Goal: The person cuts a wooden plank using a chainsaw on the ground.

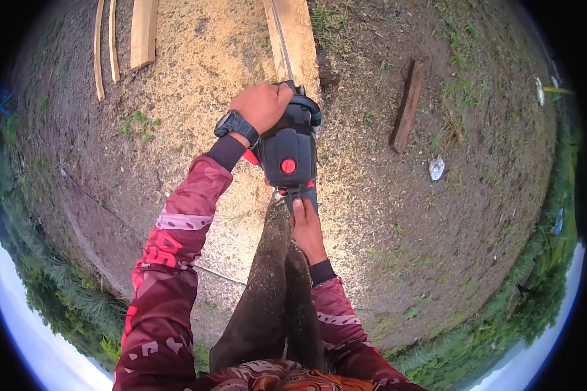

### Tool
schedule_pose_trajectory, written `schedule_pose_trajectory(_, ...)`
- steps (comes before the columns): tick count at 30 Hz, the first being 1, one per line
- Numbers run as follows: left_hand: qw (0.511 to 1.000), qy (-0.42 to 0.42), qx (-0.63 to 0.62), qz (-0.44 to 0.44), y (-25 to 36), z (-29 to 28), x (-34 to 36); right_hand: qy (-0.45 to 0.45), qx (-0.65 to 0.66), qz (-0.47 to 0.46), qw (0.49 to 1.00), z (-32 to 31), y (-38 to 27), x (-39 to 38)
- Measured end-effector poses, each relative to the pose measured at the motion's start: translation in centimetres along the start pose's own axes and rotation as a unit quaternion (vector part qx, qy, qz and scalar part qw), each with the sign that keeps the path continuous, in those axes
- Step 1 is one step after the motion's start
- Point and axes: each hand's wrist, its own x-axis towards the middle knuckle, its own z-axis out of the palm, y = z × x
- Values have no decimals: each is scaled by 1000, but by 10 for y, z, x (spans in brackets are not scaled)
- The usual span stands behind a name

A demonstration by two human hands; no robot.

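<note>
A chainsaw [289, 148] with a black body and a red round knob is in front of my legs. Its bar [281, 39] points away from me, lying along a pale wooden plank [299, 39] at the top of the view. My left hand [262, 107], with a black watch on its wrist, is closed over the saw's front handle, most of which it hides. Behind the body, my right hand [308, 228] grips the rear handle [301, 194], the thumb lying on top. The fingers underneath are hidden.
Sawdust [202, 78] covers the ground around the plank. Several cut timber pieces [143, 32] lie at the far left. Toward the right are a dark wooden board [410, 104] and a crumpled clear plastic piece [437, 169]. A thin line [222, 275] runs across the ground near my legs.
</note>
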Motion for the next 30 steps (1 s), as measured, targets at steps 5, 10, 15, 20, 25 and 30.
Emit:
schedule_pose_trajectory(5,1000,1,3,0,-5,-3,12,0,-1,6,1000,4,-13,8)
schedule_pose_trajectory(10,1000,23,-8,19,-5,-4,16,1,-1,-6,1000,5,-17,11)
schedule_pose_trajectory(15,1000,-10,6,0,1,-20,30,6,10,-4,1000,8,-28,20)
schedule_pose_trajectory(20,1000,-11,3,11,-6,-26,44,0,-24,6,1000,13,-44,31)
schedule_pose_trajectory(25,1000,-10,1,0,-3,-25,50,6,6,9,1000,13,-42,36)
schedule_pose_trajectory(30,1000,-1,13,6,-10,-30,64,-10,14,16,1000,16,-58,41)
